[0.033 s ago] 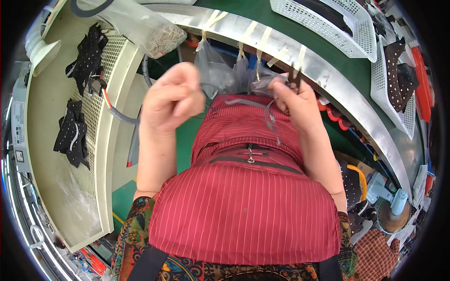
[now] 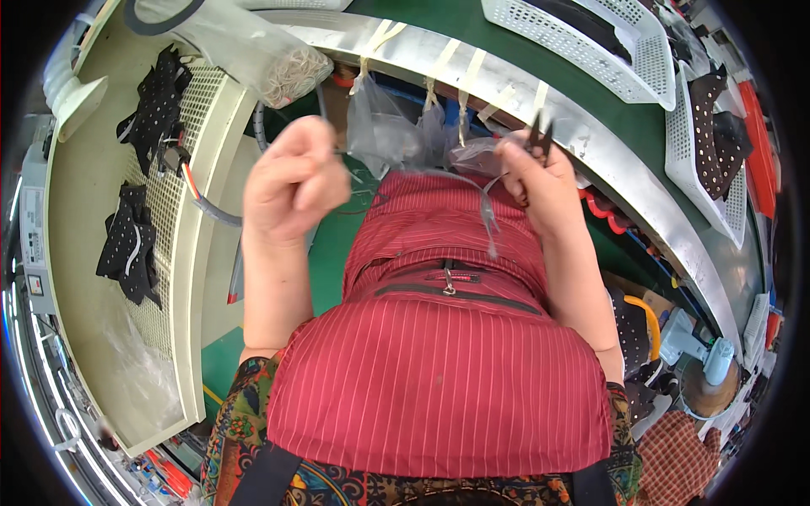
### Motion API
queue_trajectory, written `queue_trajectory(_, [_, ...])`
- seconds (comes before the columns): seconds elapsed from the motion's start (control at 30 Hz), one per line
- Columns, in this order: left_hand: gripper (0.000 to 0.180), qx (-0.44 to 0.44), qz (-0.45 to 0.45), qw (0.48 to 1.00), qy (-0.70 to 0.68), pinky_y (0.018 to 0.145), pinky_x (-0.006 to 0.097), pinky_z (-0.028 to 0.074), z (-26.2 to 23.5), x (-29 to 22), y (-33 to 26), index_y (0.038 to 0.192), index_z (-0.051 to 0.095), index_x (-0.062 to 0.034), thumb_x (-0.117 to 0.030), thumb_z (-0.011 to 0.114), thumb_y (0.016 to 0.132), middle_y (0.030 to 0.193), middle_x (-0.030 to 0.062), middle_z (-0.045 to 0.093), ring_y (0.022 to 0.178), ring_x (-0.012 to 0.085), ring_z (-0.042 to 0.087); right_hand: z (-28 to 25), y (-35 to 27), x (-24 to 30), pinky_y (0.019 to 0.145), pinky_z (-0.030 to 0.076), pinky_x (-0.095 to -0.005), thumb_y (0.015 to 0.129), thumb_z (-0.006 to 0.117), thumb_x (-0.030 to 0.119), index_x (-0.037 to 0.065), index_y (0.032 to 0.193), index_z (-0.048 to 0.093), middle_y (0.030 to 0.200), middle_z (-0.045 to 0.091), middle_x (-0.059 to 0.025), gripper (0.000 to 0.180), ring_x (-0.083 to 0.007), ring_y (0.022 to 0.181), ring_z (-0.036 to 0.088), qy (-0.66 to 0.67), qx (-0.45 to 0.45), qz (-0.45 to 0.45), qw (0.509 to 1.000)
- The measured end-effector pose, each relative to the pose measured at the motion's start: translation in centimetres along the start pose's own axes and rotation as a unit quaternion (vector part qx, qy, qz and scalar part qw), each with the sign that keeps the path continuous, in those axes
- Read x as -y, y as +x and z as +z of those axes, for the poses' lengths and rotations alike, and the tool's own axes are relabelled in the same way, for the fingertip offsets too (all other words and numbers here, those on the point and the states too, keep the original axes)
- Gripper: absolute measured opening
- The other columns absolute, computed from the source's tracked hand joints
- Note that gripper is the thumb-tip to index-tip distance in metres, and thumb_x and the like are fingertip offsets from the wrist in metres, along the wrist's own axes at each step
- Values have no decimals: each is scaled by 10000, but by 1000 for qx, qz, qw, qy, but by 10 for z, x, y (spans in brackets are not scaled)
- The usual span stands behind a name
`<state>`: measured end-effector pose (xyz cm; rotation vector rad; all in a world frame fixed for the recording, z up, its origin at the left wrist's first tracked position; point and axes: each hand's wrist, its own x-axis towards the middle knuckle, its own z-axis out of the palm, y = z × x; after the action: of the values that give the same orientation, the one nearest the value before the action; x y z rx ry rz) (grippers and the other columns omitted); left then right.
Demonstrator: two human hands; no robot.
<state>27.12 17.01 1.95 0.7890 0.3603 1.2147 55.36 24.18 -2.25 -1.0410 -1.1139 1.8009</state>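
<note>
My left hand [image 2: 297, 187] is raised on the left with its fingers closed and a little blurred. Thin grey strands [image 2: 361, 179] show by its fingertips; its exact grip on them is hidden. My right hand [image 2: 540, 187] is wrapped round small dark thread snips [image 2: 541, 135], their two blades pointing up and apart. A thin grey strip [image 2: 488, 211] dangles below the right thumb, over the red striped apron [image 2: 439, 379] on my lap. Beyond the hands, clear plastic bags [image 2: 384, 126] hang by cream ties from the table's metal edge.
A cream tray with a mesh base [image 2: 181, 337] stands on the left, with black dotted fabric pieces [image 2: 128, 244] on it. A clear tube bag of rubber bands [image 2: 295, 76] hangs at its far end. White perforated baskets [image 2: 582, 51] sit on the green table; a blue fan [image 2: 713, 367] is at right.
My left hand has shifted slightly left. My right hand has turned and moved a little right, and the snips' blades show more plainly. The dangling strip has swung.
</note>
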Motion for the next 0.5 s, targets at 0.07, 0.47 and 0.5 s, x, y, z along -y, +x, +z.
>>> queue_trajectory(0.07, [81, -32, 35, 999, 8, 399, 241, 195, -13, -12, -17, 906, 425, -76, -120, 491, 887, 481, -24, 384, 395, 75, 294, -19, 2, -2, 464, 310, -206, 872, 611, 131, 24, 944, 589, 659, 486, 21, 130, -62, 525, 418, 97, -45, -24, 994])
queue_trajectory(0.47, [112, -266, -15, 962, 56, 410, 233, 208, -77, 5, -116, 1000, 501, -65, -101, 500, 894, 482, -7, 377, 400, 84, 294, -74, -1, 7, 492, 322, -226, 959, 484, 248, 40, 897, 552, 763, 541, -54, 227, -105, 579, 450, 260, -31, -63, 963])
queue_trajectory(0.5, [110, -283, -27, 956, 66, 412, 233, 209, -82, 10, -122, 993, 513, -62, -102, 505, 890, 481, -6, 380, 401, 84, 291, -72, -2, 9, 496, 331, -225, 956, 490, 242, 37, 900, 554, 769, 545, -57, 222, -107, 585, 457, 243, -44, -70, 966])
